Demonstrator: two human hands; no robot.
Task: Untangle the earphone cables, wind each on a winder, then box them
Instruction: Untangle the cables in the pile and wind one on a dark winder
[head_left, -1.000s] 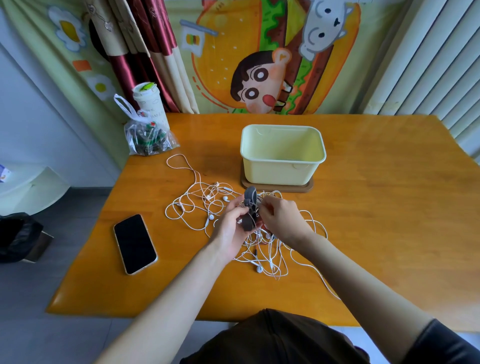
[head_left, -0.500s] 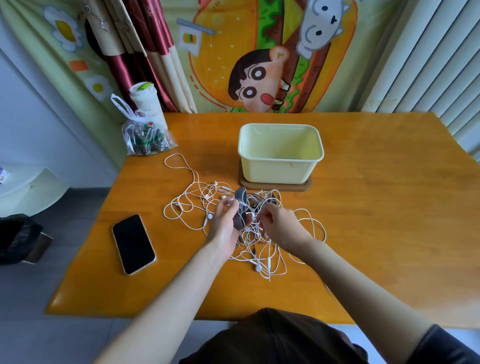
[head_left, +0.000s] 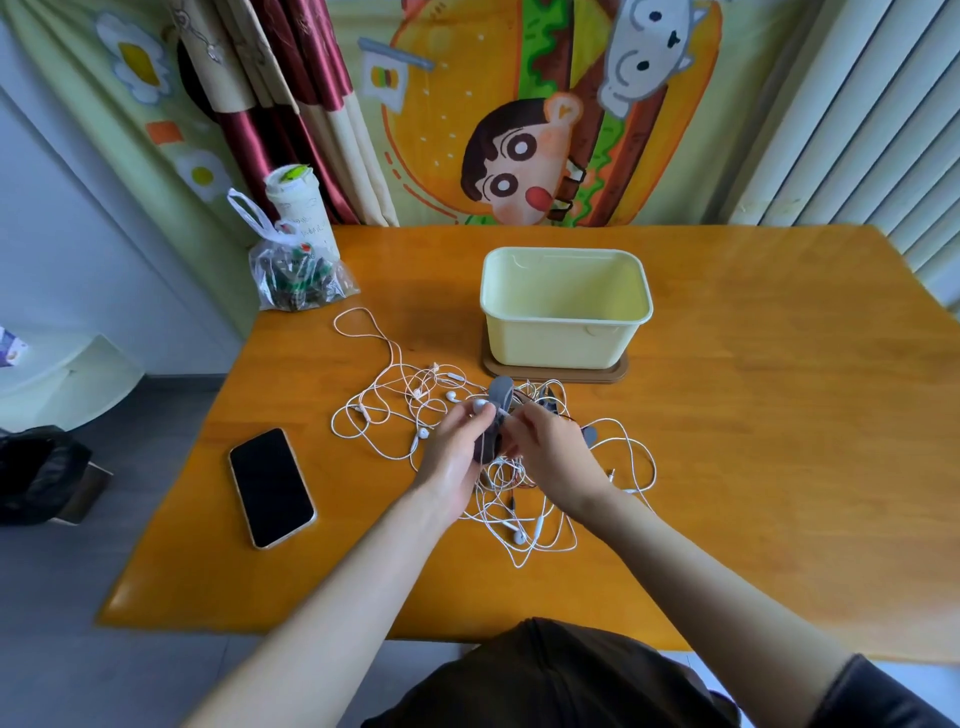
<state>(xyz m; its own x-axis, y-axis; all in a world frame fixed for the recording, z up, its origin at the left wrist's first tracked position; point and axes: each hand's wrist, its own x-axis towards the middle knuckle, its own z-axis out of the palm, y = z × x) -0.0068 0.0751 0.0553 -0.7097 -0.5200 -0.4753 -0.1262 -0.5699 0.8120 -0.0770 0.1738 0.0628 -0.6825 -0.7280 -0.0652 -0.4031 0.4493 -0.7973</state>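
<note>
Step in hand: judging by the scene, the person is starting the first winding, with the untangling barely begun and nothing boxed.
Left hand: the left hand (head_left: 449, 457) is gripping a flat grey winder (head_left: 500, 392) upright, fingers curled round its lower half, while the thumb is pressing a white earbud (head_left: 479, 403) against it.
Right hand: the right hand (head_left: 553, 452) is closing on the winder's right side, fingertips drawn together. It seems to be pinching a strand of the tangle, though the strand itself is hiding behind the fingers.
Cables: a tangle of thin white earphone cables (head_left: 511, 499) is lying under and around both hands, spreading from the middle of the orange-brown wooden tabletop (head_left: 779, 415) toward its left edge and near edge.
Box: a pale yellow rectangular plastic box (head_left: 566, 332) is waiting open on a brown wooden board (head_left: 613, 375), just beyond the hands toward the far edge.
Next move: probably anchoring the earbud end, then feeding one cable round the winder. That calls for drawing it free of the knot without tightening the neighbouring loops.
Aside: a black smartphone (head_left: 271, 486) is lying near the left edge.
</note>
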